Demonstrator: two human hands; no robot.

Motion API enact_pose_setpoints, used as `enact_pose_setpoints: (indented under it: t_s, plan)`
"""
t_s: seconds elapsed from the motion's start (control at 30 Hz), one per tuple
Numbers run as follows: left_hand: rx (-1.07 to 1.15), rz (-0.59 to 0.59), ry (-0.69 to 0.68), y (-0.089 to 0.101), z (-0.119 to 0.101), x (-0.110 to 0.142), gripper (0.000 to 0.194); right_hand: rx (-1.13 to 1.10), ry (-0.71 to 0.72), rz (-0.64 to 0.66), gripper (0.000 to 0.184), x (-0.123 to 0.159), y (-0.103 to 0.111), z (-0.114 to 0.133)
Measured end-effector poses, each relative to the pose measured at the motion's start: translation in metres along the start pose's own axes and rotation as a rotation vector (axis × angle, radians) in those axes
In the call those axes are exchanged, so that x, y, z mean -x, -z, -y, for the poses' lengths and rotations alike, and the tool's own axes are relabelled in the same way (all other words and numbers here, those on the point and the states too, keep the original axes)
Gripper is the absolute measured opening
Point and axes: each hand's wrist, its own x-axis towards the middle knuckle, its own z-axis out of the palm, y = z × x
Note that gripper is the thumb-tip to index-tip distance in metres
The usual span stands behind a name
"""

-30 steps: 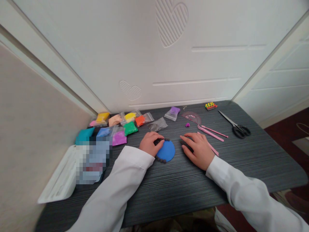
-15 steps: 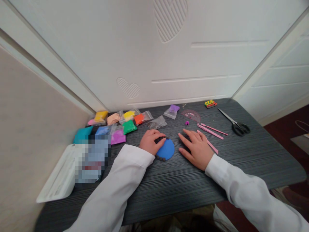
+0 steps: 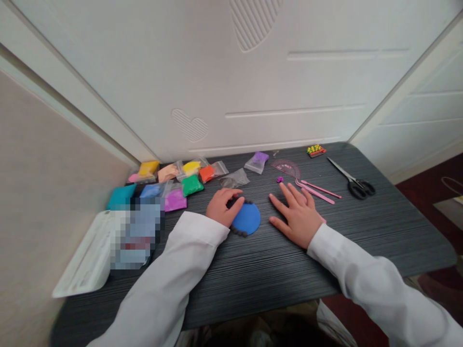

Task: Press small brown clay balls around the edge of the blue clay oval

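A flat blue clay disc [image 3: 247,218] lies on the dark table, with several small dark clay balls [image 3: 239,232] along its left rim. My left hand [image 3: 221,207] is at the disc's left edge, thumb and bent fingers apart around the dark balls there. It hides part of that rim, and whether it presses on the balls I cannot tell. My right hand [image 3: 297,217] rests right of the disc, palm down and fingers spread, holding nothing. It covers most of a pink tool. Just beyond its fingertips are a small purple clay piece [image 3: 279,179] and pink tweezers [image 3: 318,194].
Colourful clay packets, such as a green one [image 3: 192,185], crowd the back left. A white tray [image 3: 81,260] and a blurred-out packet [image 3: 139,236] stand at the left. Scissors [image 3: 353,180], a protractor [image 3: 287,167] and a small yellow-and-red model [image 3: 316,150] lie at the right.
My left hand has drawn slightly left, and its thumb is less far over the disc. My right fingers have spread and reached a little forward, covering more of the pink tool.
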Motion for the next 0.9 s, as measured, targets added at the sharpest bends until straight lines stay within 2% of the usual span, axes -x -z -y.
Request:
enact_pose_setpoints:
  t_s: [0.07, 0.17, 0.3, 0.43, 0.57, 0.7, 0.83, 0.9]
  plan:
    - [0.015, -0.002, 0.02, 0.0, 0.0006, -0.0001, 0.028, 0.007, -0.016, -0.012, 0.056, -0.0002, -0.0002, -0.0015]
    - [0.027, -0.009, 0.046, 0.0, 0.0013, -0.0003, 0.027, -0.008, 0.059, 0.005, 0.057, 0.0, -0.0002, -0.0029]
    - [0.032, -0.005, 0.051, 0.0007, 0.0018, -0.0008, 0.027, 0.01, -0.031, -0.017, 0.055, 0.0005, 0.0001, -0.0049]
    - [0.029, -0.003, 0.05, 0.0011, 0.0028, -0.0006, 0.028, 0.003, 0.057, 0.006, 0.056, 0.0016, 0.0008, -0.0042]
    - [0.035, -0.001, 0.048, 0.0011, 0.0034, 0.0, 0.028, 0.024, -0.027, -0.017, 0.054, 0.0023, 0.0015, -0.0036]
    - [0.038, -0.003, 0.049, 0.001, 0.0037, -0.0002, 0.027, 0.018, 0.03, -0.002, 0.057, 0.003, 0.0019, -0.0031]
    - [0.04, -0.01, 0.045, 0.0009, 0.0039, -0.0007, 0.027, 0.032, -0.032, -0.011, 0.055, 0.0036, 0.0017, -0.0032]
    - [0.038, -0.004, 0.04, 0.0011, 0.0037, -0.0007, 0.027, 0.026, 0.01, -0.001, 0.056, 0.0039, 0.0012, -0.0027]
